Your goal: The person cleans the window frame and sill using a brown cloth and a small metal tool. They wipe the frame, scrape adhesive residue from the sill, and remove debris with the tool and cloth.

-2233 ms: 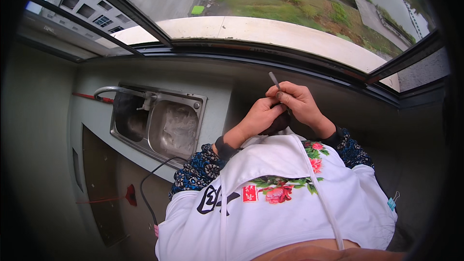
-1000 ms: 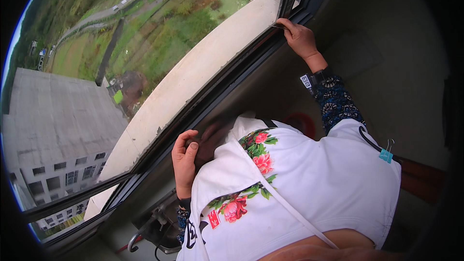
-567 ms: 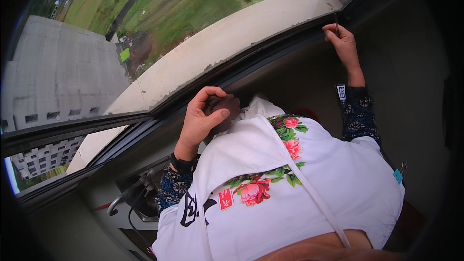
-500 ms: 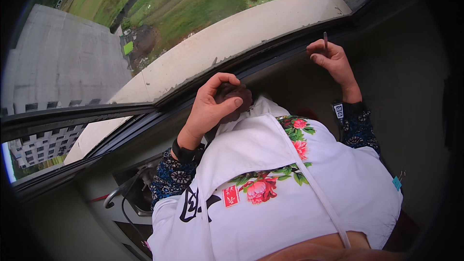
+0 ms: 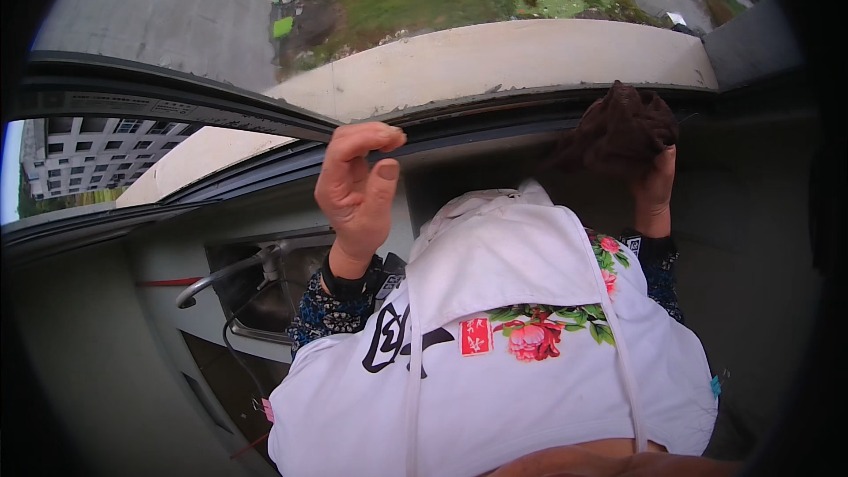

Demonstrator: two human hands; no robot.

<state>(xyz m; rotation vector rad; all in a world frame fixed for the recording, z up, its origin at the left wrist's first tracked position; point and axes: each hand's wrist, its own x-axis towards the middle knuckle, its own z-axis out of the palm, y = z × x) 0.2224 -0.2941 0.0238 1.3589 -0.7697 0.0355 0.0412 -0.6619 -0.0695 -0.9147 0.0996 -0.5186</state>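
A dark brown, crumpled cloth (image 5: 623,128) hangs bunched in my right hand (image 5: 655,190) at the right, close to the window's lower frame. The cloth hides most of that hand's fingers; part of the hand and the wrist show below it. My left hand (image 5: 356,199) is raised in front of the window frame (image 5: 459,128), palm side partly showing. Its fingers are bent and the thumb stands apart from them, with nothing visible between. Whether the left fingertips touch the frame, I cannot tell.
A sink (image 5: 274,296) with a curved metal faucet (image 5: 225,278) lies at the left. A sliding window sash (image 5: 168,106) stands at upper left. Beyond the frame runs a pale outer ledge (image 5: 530,57), with ground far below. My white apron (image 5: 521,256) fills the lower middle.
The brown cloth, earlier in my left hand, is now in my right hand at the right. A thin dark object earlier at my right fingers no longer shows. The view has turned.
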